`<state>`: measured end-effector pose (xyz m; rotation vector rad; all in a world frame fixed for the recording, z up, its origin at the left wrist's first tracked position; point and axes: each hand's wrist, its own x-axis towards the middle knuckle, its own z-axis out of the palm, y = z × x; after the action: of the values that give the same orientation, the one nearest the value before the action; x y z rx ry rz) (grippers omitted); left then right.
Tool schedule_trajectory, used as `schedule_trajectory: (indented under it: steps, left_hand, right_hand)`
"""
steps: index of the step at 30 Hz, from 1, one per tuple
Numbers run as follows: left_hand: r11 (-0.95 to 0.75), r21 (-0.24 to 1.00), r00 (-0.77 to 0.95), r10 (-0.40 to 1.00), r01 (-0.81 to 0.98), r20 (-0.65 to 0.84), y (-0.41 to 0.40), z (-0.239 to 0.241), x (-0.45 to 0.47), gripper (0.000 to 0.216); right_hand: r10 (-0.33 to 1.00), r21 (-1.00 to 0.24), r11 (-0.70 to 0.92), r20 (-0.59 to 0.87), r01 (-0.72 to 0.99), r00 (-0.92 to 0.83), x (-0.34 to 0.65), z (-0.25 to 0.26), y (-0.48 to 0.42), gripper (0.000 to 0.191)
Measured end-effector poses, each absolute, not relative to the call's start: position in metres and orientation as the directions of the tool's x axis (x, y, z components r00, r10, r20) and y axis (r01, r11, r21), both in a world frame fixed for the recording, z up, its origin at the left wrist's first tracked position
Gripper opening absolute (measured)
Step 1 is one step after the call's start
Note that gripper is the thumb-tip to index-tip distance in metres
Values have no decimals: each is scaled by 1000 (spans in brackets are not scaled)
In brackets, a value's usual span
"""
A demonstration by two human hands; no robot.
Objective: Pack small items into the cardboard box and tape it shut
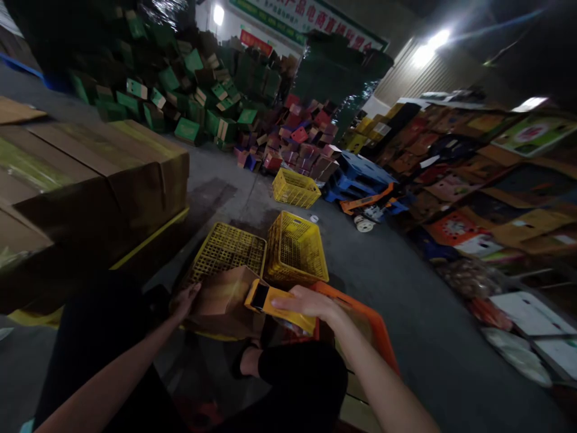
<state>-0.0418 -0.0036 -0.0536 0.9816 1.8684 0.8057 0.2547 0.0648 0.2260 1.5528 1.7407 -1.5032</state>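
A small brown cardboard box (222,294) rests on an upturned yellow plastic crate (232,243) in front of my knees. My left hand (186,300) grips the box at its left side, fingers against the cardboard. In my right hand (306,300) is a yellow-orange handheld tool that looks like a tape dispenser (274,302). Its front end, with a black patch, is at the right edge of the box; whether it touches is unclear. A band of yellowish tape appears to run across the box top. The underside of the tool is partly hidden.
An open yellow crate (297,246) stands just beyond, and another yellow crate (295,187) farther off. An orange bin (381,328) is by my right knee. Large taped cartons (103,162) are stacked at left. Blue pallets (360,171) and an orange pallet jack (367,201) stand at right.
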Motion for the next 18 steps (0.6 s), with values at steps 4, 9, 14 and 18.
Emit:
schedule_trajectory:
  steps: [4, 9, 14, 18]
  left_hand:
    - [10, 930, -223, 972, 367, 78, -7, 8, -50, 69]
    - [-611, 562, 438, 792, 558, 426, -20, 70, -59, 68]
    - [-669, 322, 495, 726, 671, 477, -14, 67, -70, 84]
    - [-680, 265, 487, 696, 684, 527, -12, 60, -74, 84]
  right_hand:
    - [531, -490, -101, -763, 866, -370, 230, 219, 71, 59]
    - [524, -529, -82, -744, 844, -416, 207, 211, 79, 58]
    - [499, -588, -137, -736, 797, -457, 196, 208, 77, 57]
    - [461, -596, -173, -753, 784, -470, 190, 209, 74, 56]
